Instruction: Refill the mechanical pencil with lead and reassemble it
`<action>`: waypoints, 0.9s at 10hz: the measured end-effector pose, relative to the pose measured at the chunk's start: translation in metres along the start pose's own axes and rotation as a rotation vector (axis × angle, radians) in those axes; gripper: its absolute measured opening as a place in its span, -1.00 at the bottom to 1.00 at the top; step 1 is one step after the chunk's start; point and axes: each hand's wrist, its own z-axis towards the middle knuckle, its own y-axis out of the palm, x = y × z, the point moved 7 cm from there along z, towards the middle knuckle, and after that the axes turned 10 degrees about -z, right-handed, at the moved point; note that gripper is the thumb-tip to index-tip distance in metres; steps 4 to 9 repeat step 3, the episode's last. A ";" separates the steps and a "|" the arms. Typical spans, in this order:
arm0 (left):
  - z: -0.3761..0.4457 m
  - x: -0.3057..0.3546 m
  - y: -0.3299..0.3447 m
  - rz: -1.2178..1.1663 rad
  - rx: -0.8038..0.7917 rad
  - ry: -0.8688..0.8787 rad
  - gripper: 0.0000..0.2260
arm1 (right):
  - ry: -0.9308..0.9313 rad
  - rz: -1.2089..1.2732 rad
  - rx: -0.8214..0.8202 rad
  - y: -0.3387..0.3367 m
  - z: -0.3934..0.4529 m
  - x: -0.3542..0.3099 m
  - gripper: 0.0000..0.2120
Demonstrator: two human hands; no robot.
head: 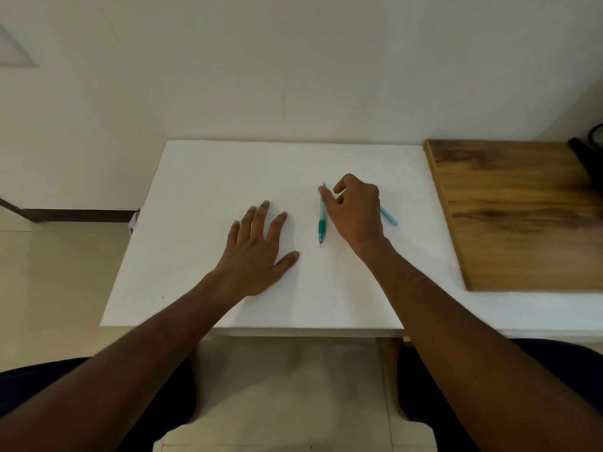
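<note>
A teal mechanical pencil (322, 220) lies on the white table (202, 190), its metal tip pointing toward me. My right hand (357, 213) is curled over its far end, with fingertips pinching the barrel near the cap. A light blue lead tube (389, 216) sticks out from under the right side of that hand; most of it is hidden. My left hand (257, 246) rests flat on the table to the left of the pencil, fingers spread, holding nothing.
A brown wooden board (515, 210) lies on the right part of the table. A dark object (587, 148) sits at its far right corner. The wall stands just behind the table, and the floor drops away on the left.
</note>
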 end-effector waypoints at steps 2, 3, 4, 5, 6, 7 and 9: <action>0.000 -0.004 -0.008 -0.034 -0.047 -0.003 -0.20 | -0.013 -0.179 0.088 -0.052 -0.026 0.040 -0.67; -0.013 -0.001 -0.007 -0.014 0.008 0.028 -0.22 | -0.043 -0.303 0.008 -0.055 -0.058 0.047 -0.52; -0.013 -0.001 -0.007 -0.014 0.008 0.028 -0.22 | -0.043 -0.303 0.008 -0.055 -0.058 0.047 -0.52; -0.013 -0.001 -0.007 -0.014 0.008 0.028 -0.22 | -0.043 -0.303 0.008 -0.055 -0.058 0.047 -0.52; -0.013 -0.001 -0.007 -0.014 0.008 0.028 -0.22 | -0.043 -0.303 0.008 -0.055 -0.058 0.047 -0.52; -0.013 -0.001 -0.007 -0.014 0.008 0.028 -0.22 | -0.043 -0.303 0.008 -0.055 -0.058 0.047 -0.52; -0.013 -0.001 -0.007 -0.014 0.008 0.028 -0.22 | -0.043 -0.303 0.008 -0.055 -0.058 0.047 -0.52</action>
